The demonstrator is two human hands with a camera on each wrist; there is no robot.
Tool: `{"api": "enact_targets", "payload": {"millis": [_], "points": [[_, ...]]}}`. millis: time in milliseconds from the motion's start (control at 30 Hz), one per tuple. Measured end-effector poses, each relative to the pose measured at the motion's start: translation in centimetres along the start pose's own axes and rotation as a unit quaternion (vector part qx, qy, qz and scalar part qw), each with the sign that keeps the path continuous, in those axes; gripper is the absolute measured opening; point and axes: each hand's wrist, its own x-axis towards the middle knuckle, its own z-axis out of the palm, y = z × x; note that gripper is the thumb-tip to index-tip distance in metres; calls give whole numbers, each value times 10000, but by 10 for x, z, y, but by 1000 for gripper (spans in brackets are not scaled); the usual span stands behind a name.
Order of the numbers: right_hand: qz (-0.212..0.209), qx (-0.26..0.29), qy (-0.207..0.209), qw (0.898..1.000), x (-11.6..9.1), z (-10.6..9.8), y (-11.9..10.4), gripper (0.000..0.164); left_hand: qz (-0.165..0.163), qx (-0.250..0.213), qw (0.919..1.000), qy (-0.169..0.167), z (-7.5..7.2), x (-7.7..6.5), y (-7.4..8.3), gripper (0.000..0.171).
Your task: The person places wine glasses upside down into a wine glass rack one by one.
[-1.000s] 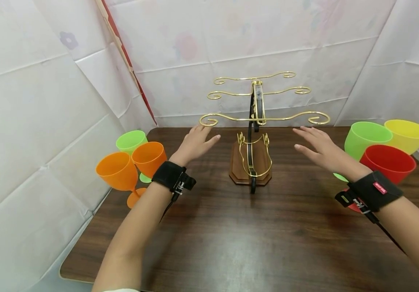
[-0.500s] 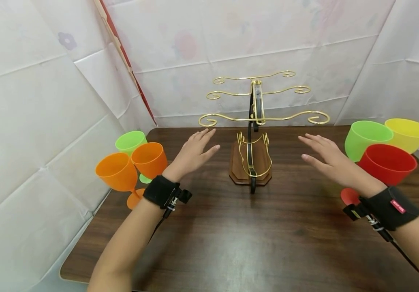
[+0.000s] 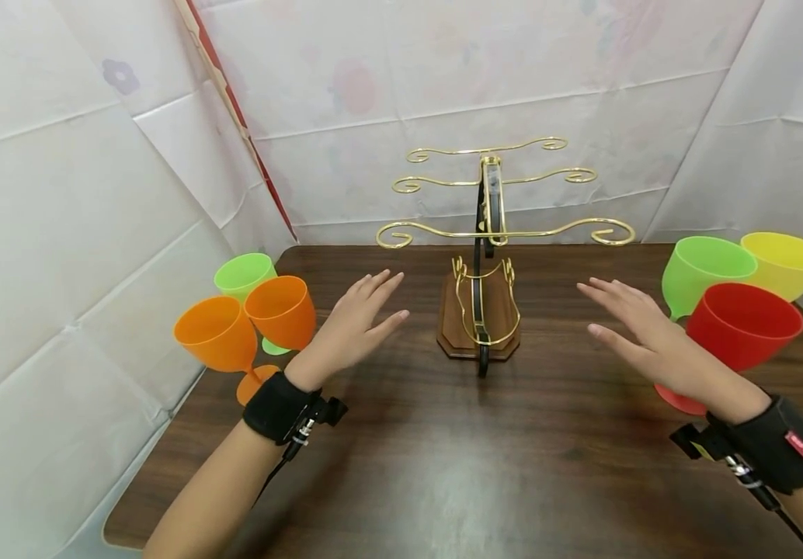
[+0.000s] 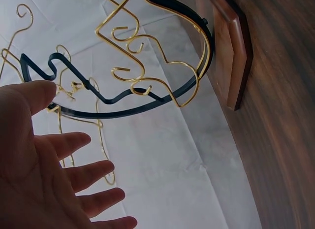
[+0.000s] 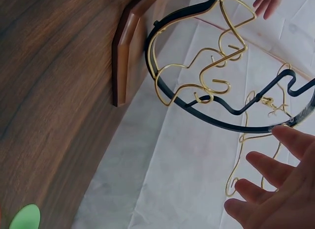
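Between my hands stands a gold and black metal rack (image 3: 491,233) with scrolled arms, on an eight-sided wooden base (image 3: 453,330). My left hand (image 3: 349,330) hovers left of it with fingers spread and nothing held, nearest the orange goblets. In the left wrist view its palm (image 4: 29,175) faces the rack. To the right, my right hand (image 3: 653,341) is likewise held out with straight fingers, in front of a red goblet (image 3: 740,330). The right wrist view shows its fingers (image 5: 268,170) overlapping the rack's scrolled arms, holding nothing.
At the left stand two orange goblets (image 3: 213,338) and a green goblet (image 3: 244,272). Another green goblet (image 3: 698,272) and a yellow goblet (image 3: 789,260) stand behind the red one. Pale sheeting (image 3: 345,171) hangs behind the dark wooden table (image 3: 443,466).
Both hands have drawn back toward the person, the left one also leftward and the right one slightly rightward, away from the rack. The rack and goblets stay put.
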Motion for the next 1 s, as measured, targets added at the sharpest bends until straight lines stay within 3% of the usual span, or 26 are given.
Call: {"api": "enact_targets", "payload": {"millis": [200,567,867,1000], "points": [[-85,112,74,9999,-17,0,-1,61,50,-122,9999,47,0,-21,2,61],[132,266,157,9994,-49,4,-7,64,43,-373,9992,123,-2,-60,4,62],[105,290,155,9994,-64,5,-12,67,-27,-600,9976,351,-1,-85,4,61],[70,289,171,9994,-70,8,-12,68,22,-552,9965,634,-5,-97,2,62]]}}
